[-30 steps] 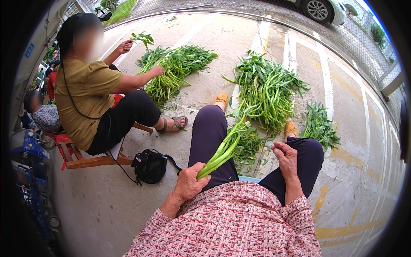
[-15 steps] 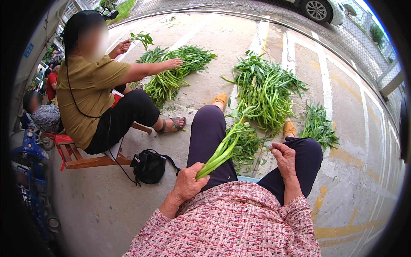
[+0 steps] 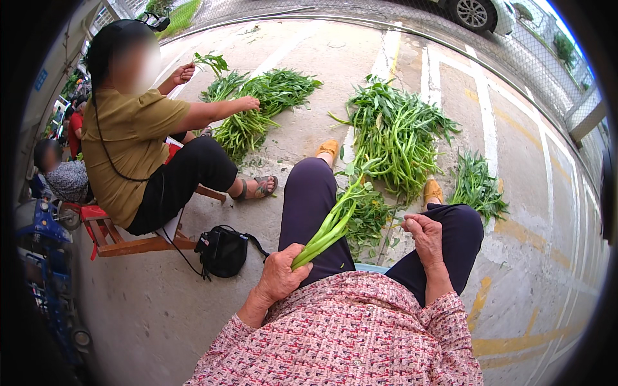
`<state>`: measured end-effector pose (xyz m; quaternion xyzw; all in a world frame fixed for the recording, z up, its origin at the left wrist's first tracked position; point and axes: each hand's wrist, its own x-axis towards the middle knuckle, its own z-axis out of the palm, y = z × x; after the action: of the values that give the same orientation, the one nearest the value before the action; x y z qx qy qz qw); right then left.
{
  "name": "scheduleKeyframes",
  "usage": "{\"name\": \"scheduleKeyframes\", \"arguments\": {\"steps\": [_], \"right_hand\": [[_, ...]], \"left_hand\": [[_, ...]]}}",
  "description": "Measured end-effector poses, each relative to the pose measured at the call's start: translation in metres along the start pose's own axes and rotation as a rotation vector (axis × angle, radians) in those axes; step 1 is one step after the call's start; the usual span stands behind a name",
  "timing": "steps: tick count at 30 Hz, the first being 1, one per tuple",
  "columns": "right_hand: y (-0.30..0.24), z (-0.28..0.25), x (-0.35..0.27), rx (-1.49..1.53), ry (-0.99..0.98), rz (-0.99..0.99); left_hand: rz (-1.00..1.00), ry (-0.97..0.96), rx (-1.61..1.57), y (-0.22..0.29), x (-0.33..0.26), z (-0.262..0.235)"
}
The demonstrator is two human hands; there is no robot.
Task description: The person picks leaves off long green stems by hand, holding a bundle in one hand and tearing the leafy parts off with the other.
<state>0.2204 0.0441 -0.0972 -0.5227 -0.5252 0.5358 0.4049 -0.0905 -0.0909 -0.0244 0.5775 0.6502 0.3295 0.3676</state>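
Observation:
Closed around the lower ends of a small bunch of water spinach [image 3: 329, 230], my left hand [image 3: 280, 273] rests over my left thigh. The pale green stems slant up and away, their leafy tips toward the ground. Over my right knee, my right hand [image 3: 426, 239] is pinched, thumb against fingers. A thin sliver seems to stick out of the pinch, too small to name. Beyond my feet lies a large heap of water spinach [image 3: 402, 138]. Loose leaves and stems [image 3: 368, 224] lie between my legs, and a smaller pile [image 3: 477, 188] sits right of my right foot.
At left, a person [image 3: 132, 135] on a wooden stool [image 3: 145, 245] holds a sprig and reaches to another heap [image 3: 267, 96]. A black bag [image 3: 222, 252] stands on the concrete near my left knee. A mesh fence and a parked car [image 3: 479, 13] are beyond.
The person at left has drawn the reaching hand back and down toward their heap. My hands keep nearly the same pose, with a slight shift of the whole view.

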Motion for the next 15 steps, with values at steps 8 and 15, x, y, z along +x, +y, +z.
{"name": "scheduleKeyframes", "arguments": {"steps": [8, 15], "right_hand": [[0.0014, 0.0011, 0.0007, 0.004, -0.004, -0.017], [0.0044, 0.0007, 0.0017, 0.011, 0.009, -0.037]], "left_hand": [[0.015, -0.018, 0.066, 0.0002, -0.0007, -0.0005], [0.076, -0.001, 0.123, 0.0029, 0.0020, 0.0032]]}}
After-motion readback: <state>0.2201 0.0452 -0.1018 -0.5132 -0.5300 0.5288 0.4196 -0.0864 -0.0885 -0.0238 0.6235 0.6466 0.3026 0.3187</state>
